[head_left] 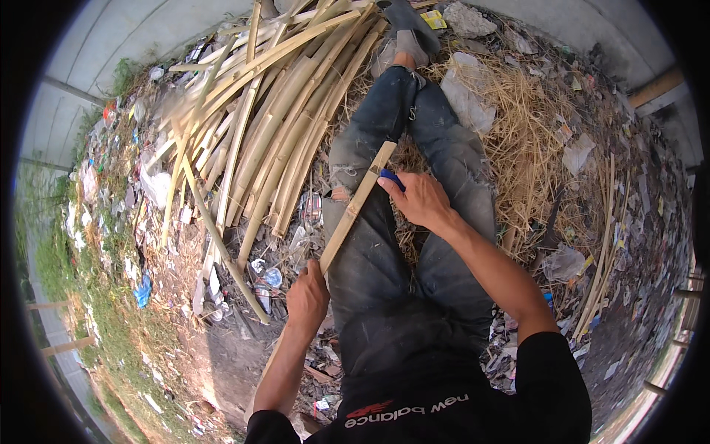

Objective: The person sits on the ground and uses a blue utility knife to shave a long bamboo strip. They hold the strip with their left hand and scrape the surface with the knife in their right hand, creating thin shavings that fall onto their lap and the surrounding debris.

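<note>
A split bamboo strip [349, 217] lies slanting across my left thigh, its far end resting near my knees. My left hand [307, 300] is closed around its lower part, and the strip runs on back beneath my forearm. In my right hand [423, 198] is a blue-handled knife [390, 177], held against the strip near its far end. A dark edge shows there, but most of the blade is hidden or too small to make out. My legs, in worn jeans [451, 207], stretch out ahead on the ground.
A big pile of split bamboo strips [296, 111] lies ahead to the left. Dry straw [525, 133] covers the ground right of my legs, with a few thin strips [603, 251] farther right. Litter and plastic scraps [566, 263] are strewn about. A grey wall [584, 37] stands behind.
</note>
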Available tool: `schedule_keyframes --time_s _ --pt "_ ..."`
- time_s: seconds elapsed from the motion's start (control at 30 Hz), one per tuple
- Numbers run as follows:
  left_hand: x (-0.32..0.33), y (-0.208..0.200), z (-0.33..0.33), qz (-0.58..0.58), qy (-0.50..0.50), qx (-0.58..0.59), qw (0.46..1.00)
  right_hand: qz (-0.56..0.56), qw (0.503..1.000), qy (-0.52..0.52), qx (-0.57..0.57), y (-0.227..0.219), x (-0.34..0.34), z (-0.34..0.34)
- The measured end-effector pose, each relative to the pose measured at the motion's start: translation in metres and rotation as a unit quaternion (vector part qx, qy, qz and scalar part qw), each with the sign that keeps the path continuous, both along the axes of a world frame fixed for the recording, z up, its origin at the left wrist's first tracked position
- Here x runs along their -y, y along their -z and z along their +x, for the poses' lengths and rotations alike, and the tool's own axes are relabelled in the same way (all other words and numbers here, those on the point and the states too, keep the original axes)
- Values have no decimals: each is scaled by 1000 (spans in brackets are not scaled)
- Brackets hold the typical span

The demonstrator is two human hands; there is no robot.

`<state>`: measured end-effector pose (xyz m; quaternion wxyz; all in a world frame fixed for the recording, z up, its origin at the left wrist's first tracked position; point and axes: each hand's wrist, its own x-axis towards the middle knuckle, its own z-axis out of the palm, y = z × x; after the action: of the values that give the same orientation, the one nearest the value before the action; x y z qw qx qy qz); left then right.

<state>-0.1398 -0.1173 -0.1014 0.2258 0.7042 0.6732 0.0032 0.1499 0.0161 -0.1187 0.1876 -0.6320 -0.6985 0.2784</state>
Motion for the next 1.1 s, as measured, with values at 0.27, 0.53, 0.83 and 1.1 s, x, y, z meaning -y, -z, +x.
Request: schedule_keyframes --time_s 0.27,0.53,0.83,1.1 --pt "4 16 -2 10 2 12 1000 -21 994 -107 16 1 24 -15" --pt "17 13 -28 -15 -7 15 1000 11 990 85 -109 -16 -28 57" --pt "15 27 -29 -2 6 35 999 -3 983 55 -176 -1 14 27" --pt "12 25 -31 6 12 28 1000 32 993 86 -68 1 3 17"
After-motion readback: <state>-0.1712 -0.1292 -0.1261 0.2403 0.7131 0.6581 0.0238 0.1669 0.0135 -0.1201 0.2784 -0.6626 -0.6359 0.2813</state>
